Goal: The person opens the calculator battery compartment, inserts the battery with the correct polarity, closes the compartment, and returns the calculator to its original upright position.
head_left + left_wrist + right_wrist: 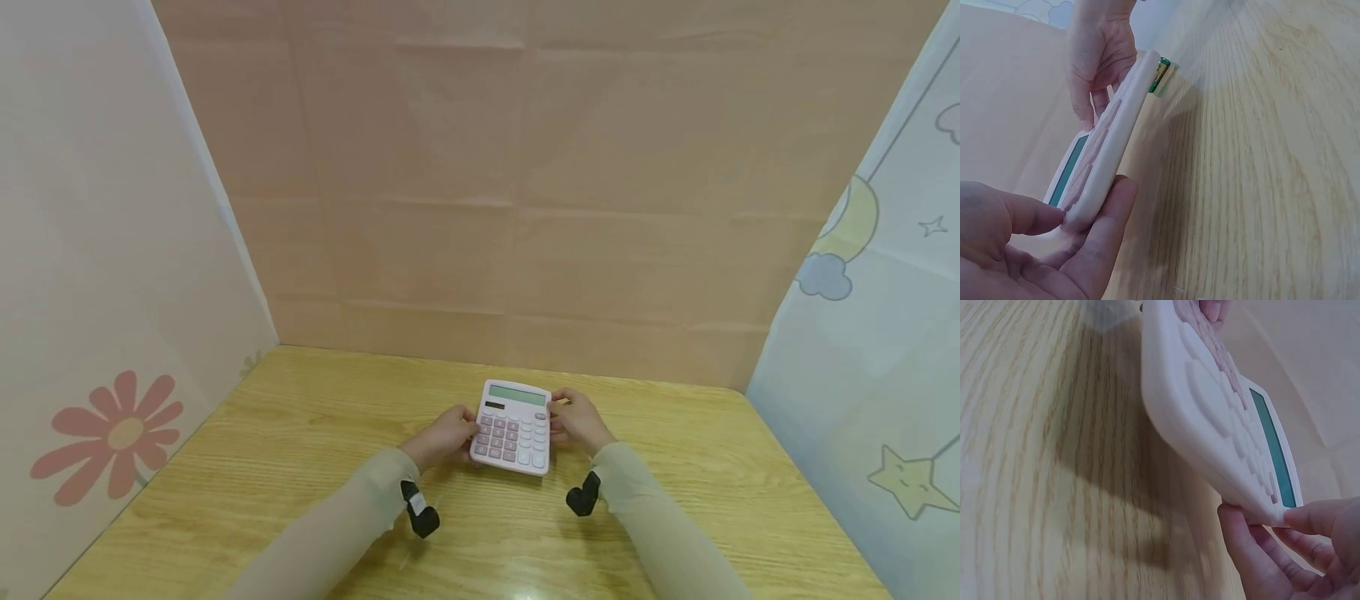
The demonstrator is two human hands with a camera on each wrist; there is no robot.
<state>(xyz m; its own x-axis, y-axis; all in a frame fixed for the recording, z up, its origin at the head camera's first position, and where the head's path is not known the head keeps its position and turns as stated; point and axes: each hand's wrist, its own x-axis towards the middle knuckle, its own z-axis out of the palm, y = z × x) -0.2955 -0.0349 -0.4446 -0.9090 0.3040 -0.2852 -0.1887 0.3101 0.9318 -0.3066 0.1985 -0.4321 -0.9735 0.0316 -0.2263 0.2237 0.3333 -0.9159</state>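
Pale-pink rectangular plastic calculator [512,427] held up, tilted, above yellowish wood-grain table [675,467]. Left hand [447,434] pinches one side, thumb in front, fingers behind; right hand [579,419] grips other side likewise. Could slip, hit table if either pinch loosens. Small green-and-gold cylinder, probably battery [1159,75], shows behind keypad end; can't tell whether loose from here. If so, bump might roll it away.

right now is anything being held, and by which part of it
A pink desktop calculator, held by its two side edges: the left hand grips the left edge about midway, the right hand the right edge nearer the display.
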